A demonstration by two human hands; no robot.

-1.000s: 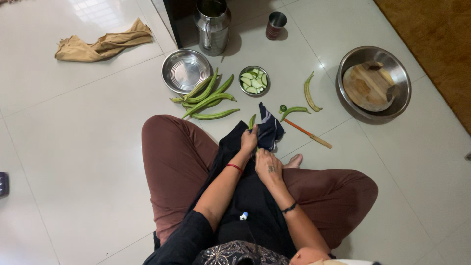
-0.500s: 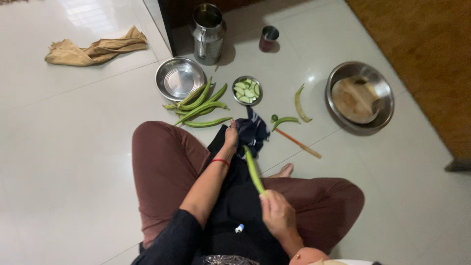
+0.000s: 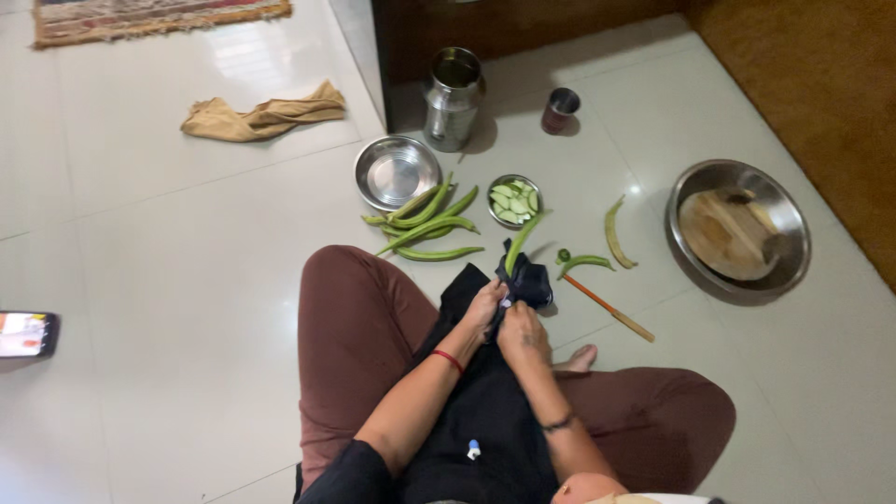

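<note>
The tiled floor (image 3: 168, 308) carries everything, and the person sits cross-legged on it near the lower edge of the view. Toward the right edge stands a large steel basin (image 3: 793, 245) with a round wooden board (image 3: 723, 233) inside. Near the top edge are a steel milk can (image 3: 453, 86) and a small steel tumbler (image 3: 560, 110), with a tan cloth (image 3: 266, 116) crumpled to their left. A phone (image 3: 28, 333) lies at the left edge.

In front of the knees, an empty steel plate (image 3: 397, 171) sits just beside a pile of whole green pods (image 3: 425, 224), which lie uncut. A small steel bowl (image 3: 514, 199) next to them holds pale green cut pieces, only a shallow layer of them. To the right, a curved pod (image 3: 616, 233), another short pod (image 3: 585, 261) and a long wooden-handled tool (image 3: 611, 306) lie loose on the tiles.

Both hands meet over the lap at a dark cloth (image 3: 527, 280). The left hand (image 3: 485, 306) and the right hand (image 3: 523, 334) are closed together around the near end of a single green pod (image 3: 521, 241), whose far end points toward the small bowl; the grip itself is too small to read finely.

Judging from this, the work is early: a few pieces are cut, one pod is in hand, and most of the pile remains.
</note>
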